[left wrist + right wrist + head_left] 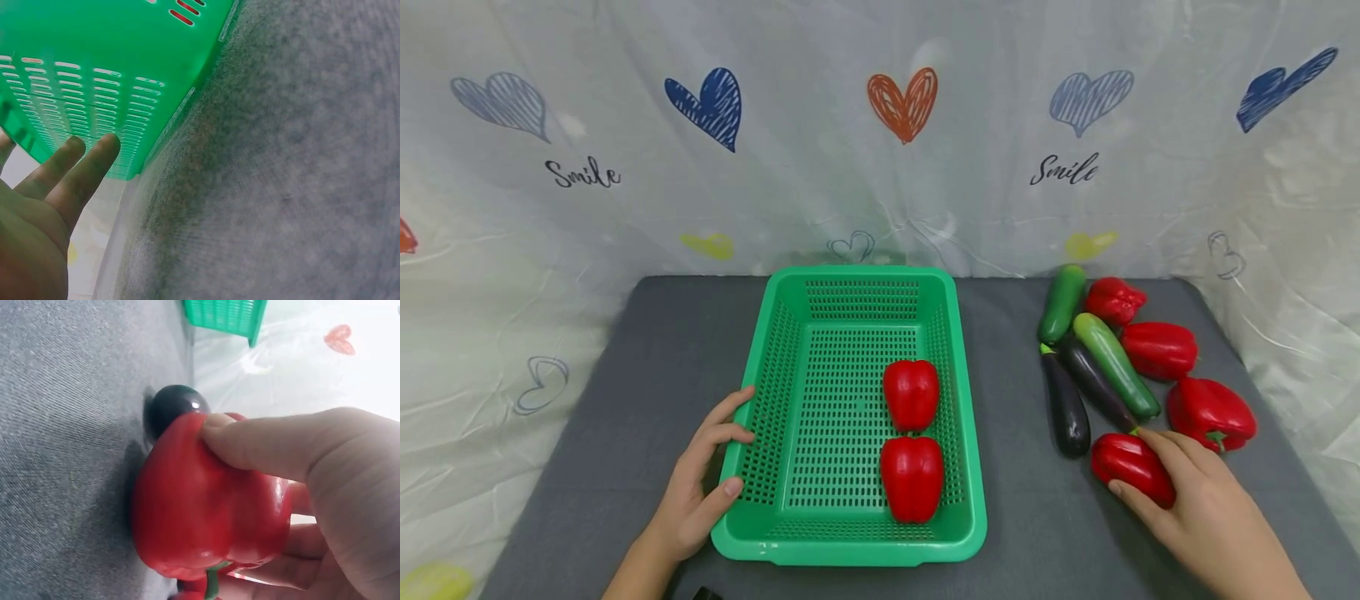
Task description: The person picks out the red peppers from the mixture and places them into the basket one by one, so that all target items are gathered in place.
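Observation:
A green plastic basket (pixel 970 500) with slotted walls stands on the grey cloth, holding two red bell peppers, one (pixel 912 395) behind the other (pixel 912 480), along its right side. My left hand (pixel 696 483) touches the basket's left rim with spread, fairly straight fingers; the left wrist view shows fingers (pixel 87 178) against the outer wall. On the right, my right hand (pixel 1206 492) grips a red bell pepper (pixel 1123 465), thumb on the near side and fingers over the far side. In the right wrist view this pepper (pixel 200 500) is close over the cloth, its green stem showing.
Beside the gripped pepper lie two eggplants (pixel 1066 408) (pixel 1093 375), a cucumber (pixel 1063 302) and a lighter green zucchini (pixel 1116 367). Three more red bell peppers (pixel 1115 300) (pixel 1160 350) (pixel 1210 412) line the right side. A white curtain (pixel 820 200) with printed hearts hangs behind.

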`<action>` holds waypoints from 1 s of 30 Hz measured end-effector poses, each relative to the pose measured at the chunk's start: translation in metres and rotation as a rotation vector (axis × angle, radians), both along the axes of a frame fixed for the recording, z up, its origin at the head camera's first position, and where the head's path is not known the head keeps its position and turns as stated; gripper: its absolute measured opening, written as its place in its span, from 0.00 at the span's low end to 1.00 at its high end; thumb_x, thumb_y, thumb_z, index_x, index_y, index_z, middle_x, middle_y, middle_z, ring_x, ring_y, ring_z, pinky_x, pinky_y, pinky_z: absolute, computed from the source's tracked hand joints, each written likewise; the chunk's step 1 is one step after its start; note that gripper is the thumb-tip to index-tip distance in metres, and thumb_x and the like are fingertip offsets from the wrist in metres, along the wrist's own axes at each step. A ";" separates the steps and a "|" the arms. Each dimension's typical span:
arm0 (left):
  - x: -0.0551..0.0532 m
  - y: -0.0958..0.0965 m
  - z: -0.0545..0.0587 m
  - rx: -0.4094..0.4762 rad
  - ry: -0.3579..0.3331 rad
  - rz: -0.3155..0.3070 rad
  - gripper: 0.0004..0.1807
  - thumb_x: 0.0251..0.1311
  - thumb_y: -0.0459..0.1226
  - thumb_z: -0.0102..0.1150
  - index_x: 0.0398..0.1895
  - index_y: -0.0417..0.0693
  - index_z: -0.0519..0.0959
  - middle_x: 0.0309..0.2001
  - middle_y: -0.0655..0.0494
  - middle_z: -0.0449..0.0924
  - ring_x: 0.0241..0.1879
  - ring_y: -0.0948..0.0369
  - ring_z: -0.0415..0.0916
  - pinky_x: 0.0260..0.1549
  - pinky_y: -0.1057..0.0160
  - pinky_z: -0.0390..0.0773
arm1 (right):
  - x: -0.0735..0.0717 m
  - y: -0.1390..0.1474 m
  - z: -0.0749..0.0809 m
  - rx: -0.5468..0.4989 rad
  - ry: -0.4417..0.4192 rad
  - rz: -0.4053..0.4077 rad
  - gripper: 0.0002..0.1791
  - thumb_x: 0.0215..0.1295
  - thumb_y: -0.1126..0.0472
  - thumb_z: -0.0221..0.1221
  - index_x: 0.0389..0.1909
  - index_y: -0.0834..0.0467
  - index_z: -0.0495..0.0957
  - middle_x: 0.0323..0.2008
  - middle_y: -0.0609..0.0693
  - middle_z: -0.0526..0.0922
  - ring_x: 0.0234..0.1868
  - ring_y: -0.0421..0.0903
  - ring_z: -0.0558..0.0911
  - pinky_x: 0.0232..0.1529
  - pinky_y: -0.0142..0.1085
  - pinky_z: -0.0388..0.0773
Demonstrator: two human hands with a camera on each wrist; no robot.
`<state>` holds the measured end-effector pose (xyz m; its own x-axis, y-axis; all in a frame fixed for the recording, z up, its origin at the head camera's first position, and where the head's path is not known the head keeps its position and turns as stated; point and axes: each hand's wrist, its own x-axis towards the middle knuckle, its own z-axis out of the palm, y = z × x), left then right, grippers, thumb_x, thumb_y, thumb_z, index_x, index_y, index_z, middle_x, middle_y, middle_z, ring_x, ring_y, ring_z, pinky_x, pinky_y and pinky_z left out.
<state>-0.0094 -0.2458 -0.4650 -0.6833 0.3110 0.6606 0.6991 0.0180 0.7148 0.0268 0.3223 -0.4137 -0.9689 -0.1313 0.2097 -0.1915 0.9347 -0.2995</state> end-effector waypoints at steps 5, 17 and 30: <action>0.001 -0.001 -0.001 0.000 0.004 0.008 0.17 0.79 0.33 0.54 0.57 0.22 0.71 0.79 0.21 0.56 0.84 0.40 0.52 0.77 0.57 0.56 | -0.002 -0.002 0.001 -0.006 0.013 0.016 0.48 0.37 0.56 0.90 0.63 0.65 0.80 0.52 0.64 0.83 0.48 0.64 0.79 0.39 0.68 0.84; 0.000 -0.001 -0.001 0.007 0.006 -0.005 0.17 0.80 0.32 0.53 0.57 0.21 0.71 0.79 0.21 0.56 0.84 0.40 0.51 0.77 0.56 0.55 | -0.006 -0.002 0.004 -0.018 0.056 0.067 0.48 0.39 0.59 0.88 0.64 0.66 0.78 0.54 0.64 0.84 0.52 0.64 0.79 0.43 0.63 0.81; 0.000 0.001 0.000 -0.003 -0.017 0.008 0.16 0.80 0.32 0.52 0.57 0.22 0.71 0.80 0.24 0.56 0.84 0.42 0.51 0.77 0.57 0.55 | -0.013 -0.008 0.009 -0.029 0.138 0.135 0.51 0.32 0.61 0.89 0.66 0.63 0.80 0.58 0.63 0.83 0.56 0.64 0.81 0.60 0.11 0.51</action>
<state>-0.0092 -0.2447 -0.4649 -0.6973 0.3069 0.6477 0.6864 0.0257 0.7268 0.0139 0.3146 -0.4050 -0.9047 -0.2499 0.3450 -0.3556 0.8890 -0.2886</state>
